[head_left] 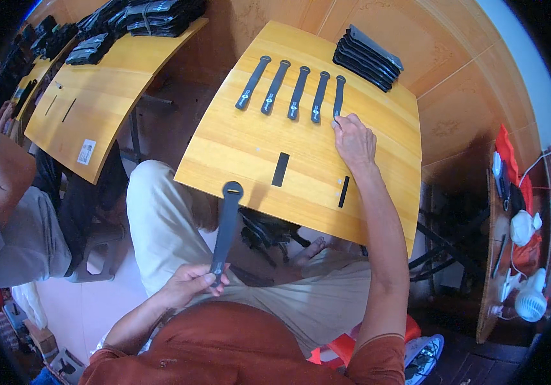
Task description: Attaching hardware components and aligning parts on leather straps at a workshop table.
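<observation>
On the wooden table (224,154): five dark straps (298,94) in a row; right hand (355,141) touching the rightmost's near end, pinch unclear. Left hand (192,282), apart, pinches another strap (227,224). Flat, even spacing advisable.

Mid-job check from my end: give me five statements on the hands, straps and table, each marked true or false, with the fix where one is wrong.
1. The left hand holds a loose dark strap. True.
2. Five dark straps, counting the one at the right hand, form a row on the table. True.
3. The right hand is at the leftmost strap of the row. False: it is at the rightmost strap.
4. The left hand grips the slotted end of its strap. False: it grips the opposite end.
5. A dark stack sits at the table's far right corner. True.
</observation>
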A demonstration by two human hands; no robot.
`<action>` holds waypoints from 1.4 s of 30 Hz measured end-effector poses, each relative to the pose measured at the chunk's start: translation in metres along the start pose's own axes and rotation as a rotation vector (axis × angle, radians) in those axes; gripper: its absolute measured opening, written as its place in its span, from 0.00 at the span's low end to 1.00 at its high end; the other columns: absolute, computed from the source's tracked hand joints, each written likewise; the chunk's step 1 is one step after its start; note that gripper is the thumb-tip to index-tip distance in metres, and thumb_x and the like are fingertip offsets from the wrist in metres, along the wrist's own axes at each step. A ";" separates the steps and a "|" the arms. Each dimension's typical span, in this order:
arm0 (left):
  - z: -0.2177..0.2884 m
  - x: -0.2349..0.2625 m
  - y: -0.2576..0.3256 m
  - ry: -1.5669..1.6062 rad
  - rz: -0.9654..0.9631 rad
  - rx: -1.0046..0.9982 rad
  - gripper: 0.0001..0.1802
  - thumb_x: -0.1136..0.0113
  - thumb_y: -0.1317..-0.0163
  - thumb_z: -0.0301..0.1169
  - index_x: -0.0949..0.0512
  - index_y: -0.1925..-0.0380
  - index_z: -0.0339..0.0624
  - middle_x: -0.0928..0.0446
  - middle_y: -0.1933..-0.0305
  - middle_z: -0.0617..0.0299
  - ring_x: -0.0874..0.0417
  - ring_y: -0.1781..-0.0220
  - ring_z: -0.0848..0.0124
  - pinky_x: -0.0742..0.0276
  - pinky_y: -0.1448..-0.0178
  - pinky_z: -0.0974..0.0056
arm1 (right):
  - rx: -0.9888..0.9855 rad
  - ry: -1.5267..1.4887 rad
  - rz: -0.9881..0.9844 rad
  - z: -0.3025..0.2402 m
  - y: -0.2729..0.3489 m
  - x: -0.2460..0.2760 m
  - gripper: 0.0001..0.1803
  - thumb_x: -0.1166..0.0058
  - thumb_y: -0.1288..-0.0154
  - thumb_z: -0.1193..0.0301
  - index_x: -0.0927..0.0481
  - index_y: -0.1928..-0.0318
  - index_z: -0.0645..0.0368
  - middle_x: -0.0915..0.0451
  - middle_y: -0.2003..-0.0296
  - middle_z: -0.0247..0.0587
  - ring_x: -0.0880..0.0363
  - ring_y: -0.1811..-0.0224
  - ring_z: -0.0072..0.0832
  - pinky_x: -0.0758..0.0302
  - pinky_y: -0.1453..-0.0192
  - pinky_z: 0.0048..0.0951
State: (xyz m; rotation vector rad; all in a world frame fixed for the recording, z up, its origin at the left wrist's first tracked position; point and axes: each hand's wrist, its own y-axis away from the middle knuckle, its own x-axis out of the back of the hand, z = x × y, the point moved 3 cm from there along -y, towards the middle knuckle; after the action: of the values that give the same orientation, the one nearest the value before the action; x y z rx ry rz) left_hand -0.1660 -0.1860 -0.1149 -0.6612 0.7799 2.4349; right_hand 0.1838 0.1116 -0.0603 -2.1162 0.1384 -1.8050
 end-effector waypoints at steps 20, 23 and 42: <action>0.002 0.006 -0.020 -0.025 0.132 -0.061 0.22 0.37 0.38 0.23 0.26 0.43 0.35 0.19 0.47 0.53 0.19 0.46 0.70 0.21 0.44 0.64 | -0.054 -0.422 0.059 -0.056 0.088 0.066 0.18 0.49 0.28 0.66 0.19 0.51 0.70 0.19 0.64 0.49 0.19 0.64 0.38 0.24 0.56 0.32; 0.013 0.001 -0.027 -0.058 0.257 -0.115 0.24 0.28 0.46 0.28 0.24 0.50 0.36 0.17 0.51 0.52 0.16 0.49 0.66 0.20 0.44 0.62 | -0.102 -0.593 -0.048 -0.091 0.130 0.072 0.16 0.48 0.29 0.66 0.19 0.50 0.65 0.18 0.58 0.55 0.18 0.57 0.47 0.23 0.50 0.38; 0.011 0.000 -0.050 -0.003 0.151 -0.236 0.23 0.33 0.38 0.27 0.25 0.42 0.37 0.18 0.47 0.53 0.16 0.51 0.70 0.19 0.50 0.67 | 0.011 -1.097 -0.273 -0.186 0.235 0.027 0.12 0.43 0.34 0.77 0.18 0.51 0.66 0.17 0.65 0.52 0.15 0.65 0.42 0.20 0.62 0.35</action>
State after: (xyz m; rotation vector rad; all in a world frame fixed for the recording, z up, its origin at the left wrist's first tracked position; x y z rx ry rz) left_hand -0.1398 -0.1437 -0.1269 -0.7084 0.5637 2.6925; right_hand 0.0441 -0.1534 -0.0889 -2.8689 -0.4473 -0.5127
